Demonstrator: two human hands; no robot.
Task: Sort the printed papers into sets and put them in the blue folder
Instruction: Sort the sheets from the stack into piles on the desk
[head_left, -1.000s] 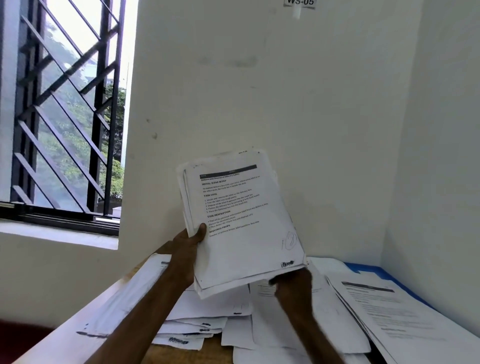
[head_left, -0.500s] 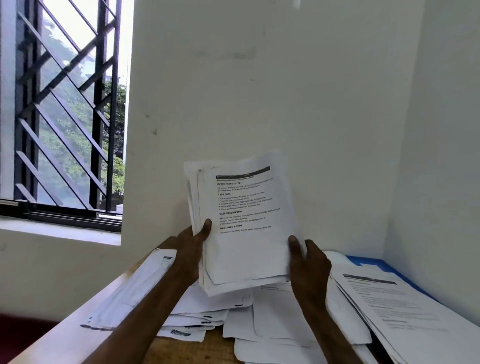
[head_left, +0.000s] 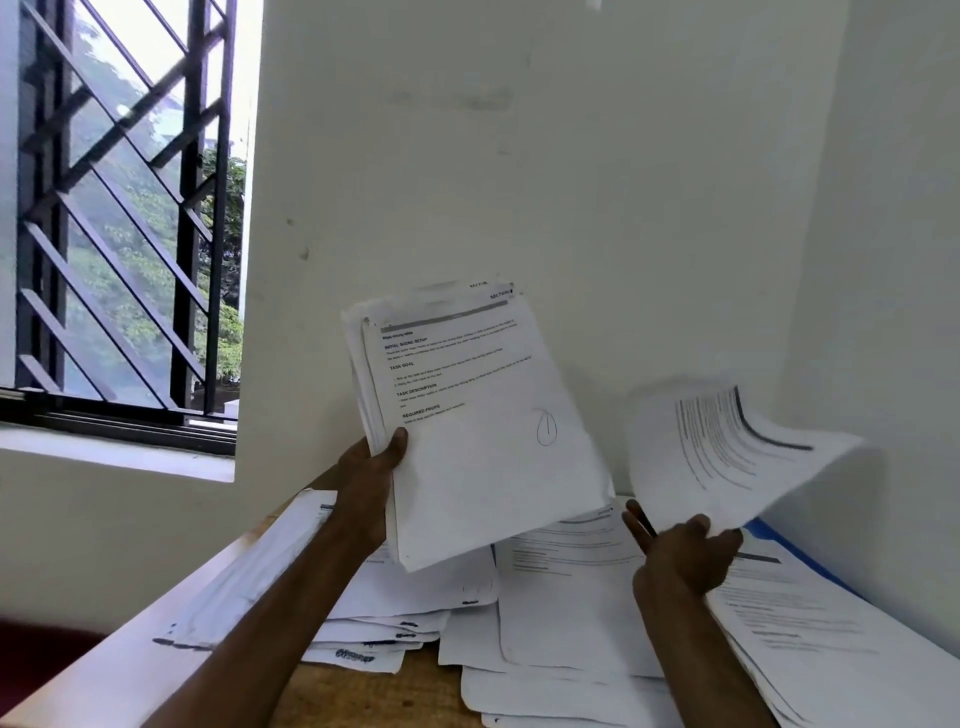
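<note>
Wooden tabletop (head_left: 358, 696): nearest, mostly buried under overlapping piles of loose white printed sheets (head_left: 571, 613); ragged edges, so likely to slide or mix if brushed by a forearm.
Blue folder (head_left: 797, 548): only a thin edge showing at far right by the wall, under a thick white paper pile (head_left: 810, 639); well apart from the left hand, just beyond the right.
Right hand (head_left: 685, 558): pinching the lower edge of a blurred, drooping printed sheet (head_left: 727, 457); two fingers (head_left: 638, 521) sticking out straight, clear of the paper.
Risk there: thin hold at one edge, sheet bowed and blurred as if in motion; could slip, fold, or land on the wrong set.
Left hand (head_left: 371, 470): gripping a thick white stack of printed pages (head_left: 483, 431) at its lower left edge, thumb (head_left: 399, 441) on the front, other fingers hidden behind.
Risk there: stack tilted, fanned at the top, held from one side only; could splay and spill onto the piles below.
White wall (head_left: 571, 156) and barred window (head_left: 130, 234): behind, untouched.
</note>
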